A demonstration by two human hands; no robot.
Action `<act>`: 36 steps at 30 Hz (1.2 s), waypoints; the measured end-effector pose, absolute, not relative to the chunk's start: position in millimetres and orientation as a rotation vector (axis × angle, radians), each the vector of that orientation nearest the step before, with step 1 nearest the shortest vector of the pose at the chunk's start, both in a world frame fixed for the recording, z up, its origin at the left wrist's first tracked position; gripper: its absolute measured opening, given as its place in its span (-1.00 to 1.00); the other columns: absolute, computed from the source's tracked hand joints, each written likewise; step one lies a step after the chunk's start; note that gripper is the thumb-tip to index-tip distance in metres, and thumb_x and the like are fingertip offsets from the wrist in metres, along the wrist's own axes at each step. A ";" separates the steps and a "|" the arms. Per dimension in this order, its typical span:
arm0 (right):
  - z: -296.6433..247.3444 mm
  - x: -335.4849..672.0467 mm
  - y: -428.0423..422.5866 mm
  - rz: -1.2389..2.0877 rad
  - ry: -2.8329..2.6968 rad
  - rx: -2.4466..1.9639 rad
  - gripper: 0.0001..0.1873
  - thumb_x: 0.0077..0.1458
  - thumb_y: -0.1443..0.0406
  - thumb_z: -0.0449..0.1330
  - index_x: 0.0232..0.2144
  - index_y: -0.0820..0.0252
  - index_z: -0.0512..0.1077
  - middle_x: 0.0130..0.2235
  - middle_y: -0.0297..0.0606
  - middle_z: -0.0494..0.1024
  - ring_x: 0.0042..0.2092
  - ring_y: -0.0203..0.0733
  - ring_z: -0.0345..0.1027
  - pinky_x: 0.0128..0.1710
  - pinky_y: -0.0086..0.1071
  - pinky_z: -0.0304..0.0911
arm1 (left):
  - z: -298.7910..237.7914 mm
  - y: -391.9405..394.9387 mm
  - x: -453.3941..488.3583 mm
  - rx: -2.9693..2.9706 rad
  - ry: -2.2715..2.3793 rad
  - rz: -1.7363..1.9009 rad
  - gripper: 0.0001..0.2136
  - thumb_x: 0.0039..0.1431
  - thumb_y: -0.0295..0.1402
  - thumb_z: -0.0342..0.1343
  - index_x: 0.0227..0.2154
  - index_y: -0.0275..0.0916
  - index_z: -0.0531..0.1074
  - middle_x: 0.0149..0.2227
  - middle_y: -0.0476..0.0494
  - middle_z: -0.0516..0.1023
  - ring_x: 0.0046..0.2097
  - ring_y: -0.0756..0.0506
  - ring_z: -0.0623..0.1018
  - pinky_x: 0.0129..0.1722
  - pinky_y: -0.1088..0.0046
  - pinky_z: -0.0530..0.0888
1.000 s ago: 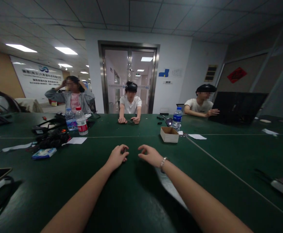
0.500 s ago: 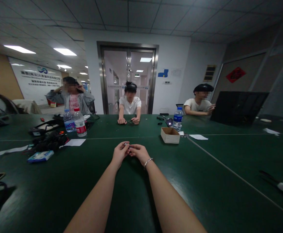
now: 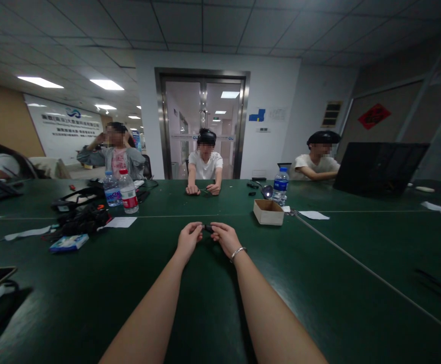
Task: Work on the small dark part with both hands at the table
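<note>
Between my two hands is a small dark object (image 3: 208,228), short and slim, too small to identify. My left hand (image 3: 188,239) pinches its left end, where a lighter bit shows at the fingertips. From the other side my right hand (image 3: 225,237), with a silver bracelet (image 3: 237,253) at the wrist, pinches the right end. Both hands are closed, close together over the green table (image 3: 212,288). Beyond them to the right stands a small open cardboard box (image 3: 268,216), apart from my hands.
Two bottles (image 3: 128,192) stand at the left, near dark gear (image 3: 82,220) and a blue-white packet (image 3: 68,243). A blue-capped bottle (image 3: 280,187) stands behind the box. A large black monitor (image 3: 381,169) is at the right. Several people sit around the table, one directly opposite (image 3: 206,162).
My hands have moved slightly apart, and the dark object now shows between the fingertips. The view has shifted a little. The person at the right has lowered a hand.
</note>
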State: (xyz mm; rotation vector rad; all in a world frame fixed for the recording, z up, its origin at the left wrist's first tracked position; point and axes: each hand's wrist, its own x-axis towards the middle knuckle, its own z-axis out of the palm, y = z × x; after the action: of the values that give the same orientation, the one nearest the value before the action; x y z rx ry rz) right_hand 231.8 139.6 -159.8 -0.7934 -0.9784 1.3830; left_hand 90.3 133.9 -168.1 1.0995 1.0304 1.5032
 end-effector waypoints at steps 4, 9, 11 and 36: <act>-159.9 231.3 139.0 1.395 -0.972 -0.784 -0.78 -0.22 0.40 0.28 -0.39 0.36 0.46 -0.55 -0.24 0.45 -0.57 -0.36 0.29 -0.65 -0.56 0.13 | -163.7 130.1 92.9 1.046 1.030 1.529 -0.62 -0.22 -0.20 0.29 -0.32 -0.31 0.41 -0.43 -0.08 0.41 -0.46 0.06 0.42 -0.47 0.58 0.41; -158.6 231.8 137.3 1.402 -0.986 -0.779 -0.77 -0.23 0.40 0.29 -0.39 0.36 0.47 -0.55 -0.24 0.45 -0.56 -0.36 0.28 -0.64 -0.56 0.14 | -160.2 126.4 93.7 1.074 1.033 1.503 -0.62 -0.23 -0.21 0.30 -0.36 -0.32 0.39 -0.47 -0.05 0.40 -0.47 0.06 0.42 -0.46 0.58 0.40; -158.0 232.1 136.8 1.405 -0.985 -0.771 -0.76 -0.24 0.41 0.30 -0.39 0.36 0.47 -0.55 -0.24 0.45 -0.56 -0.36 0.28 -0.63 -0.55 0.14 | -159.6 125.9 93.1 1.084 1.043 1.491 -0.64 -0.22 -0.22 0.29 -0.37 -0.32 0.39 -0.48 -0.05 0.41 -0.47 0.06 0.42 -0.46 0.58 0.39; -154.0 234.1 133.6 1.474 -0.935 -0.732 -0.67 -0.31 0.39 0.39 -0.38 0.39 0.48 -0.53 -0.23 0.47 -0.54 -0.36 0.31 -0.58 -0.56 0.23 | -160.8 125.0 90.2 1.119 0.957 1.484 -0.63 -0.24 -0.15 0.27 -0.44 -0.33 0.39 -0.54 0.00 0.37 -0.51 0.07 0.36 -0.49 0.56 0.31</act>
State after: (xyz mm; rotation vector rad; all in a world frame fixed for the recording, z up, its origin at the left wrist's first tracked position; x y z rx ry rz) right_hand 234.1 133.6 -154.0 -0.7316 -0.9354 1.4738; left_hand 90.2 125.0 -160.8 1.1192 0.9566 1.4843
